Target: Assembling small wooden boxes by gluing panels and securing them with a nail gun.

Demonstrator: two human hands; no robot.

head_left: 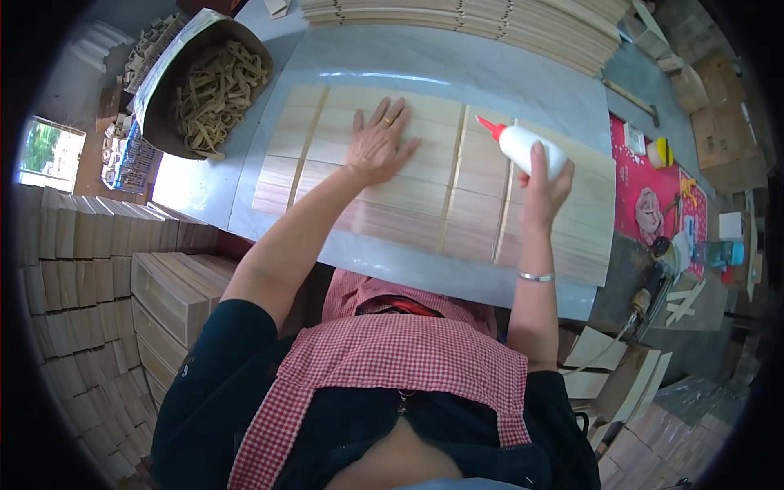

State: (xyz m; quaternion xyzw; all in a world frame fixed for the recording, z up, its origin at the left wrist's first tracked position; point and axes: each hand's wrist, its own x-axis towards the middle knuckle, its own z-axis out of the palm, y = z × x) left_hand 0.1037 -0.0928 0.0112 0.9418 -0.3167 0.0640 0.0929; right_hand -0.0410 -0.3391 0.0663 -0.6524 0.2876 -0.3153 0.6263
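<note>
Pale wooden boards (pixel 408 167) lie side by side as a wide panel on the grey-white table, with lengthwise grooves running across them. My left hand (pixel 380 143) rests flat on the boards left of the middle, fingers spread, a ring on one finger. In my right hand (pixel 545 184) is a white glue bottle (pixel 532 151) with a red nozzle. The bottle is tilted above the right part of the panel, its tip pointing up and to the left. Whether glue comes out of the tip cannot be made out.
A box (pixel 147 122) full of tan bands (pixel 216 98) stands at the far left. Stacked wooden panels (pixel 465 18) line the table's back. On the right, a red cloth (pixel 633 192) carries a yellow roll (pixel 660 153) and a pink rag (pixel 649 214). Wood stacks (pixel 73 302) rise at left.
</note>
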